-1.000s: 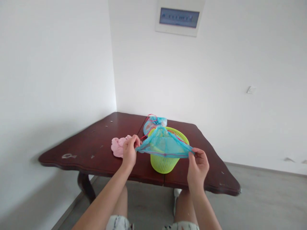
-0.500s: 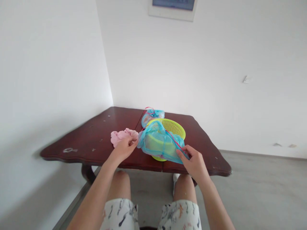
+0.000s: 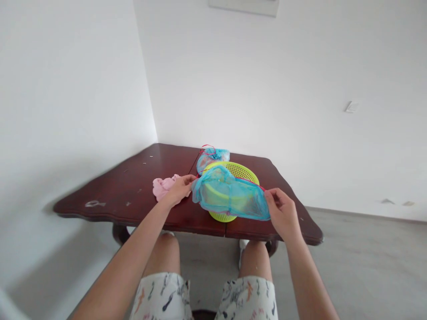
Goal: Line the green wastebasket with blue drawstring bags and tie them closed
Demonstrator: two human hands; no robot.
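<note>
Thin, crinkled and translucent, a blue plastic drawstring bag (image 3: 230, 198) spans the front of a round, perforated lime-green plastic basket (image 3: 243, 171) on a glossy dark-red wooden table (image 3: 123, 191). The right hand (image 3: 282, 211) pinches one corner by its red cord (image 3: 261, 187); the left hand (image 3: 180, 189) apparently pinches the opposite edge, beside a soft, crumpled pink cloth (image 3: 162, 186).

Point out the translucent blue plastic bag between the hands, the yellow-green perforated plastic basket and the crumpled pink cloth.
Translucent blue plastic bag (image 3: 230, 195), head view: middle of front.
Yellow-green perforated plastic basket (image 3: 240, 170), head view: far inner wall.
Crumpled pink cloth (image 3: 164, 186), head view: visible middle.
</note>
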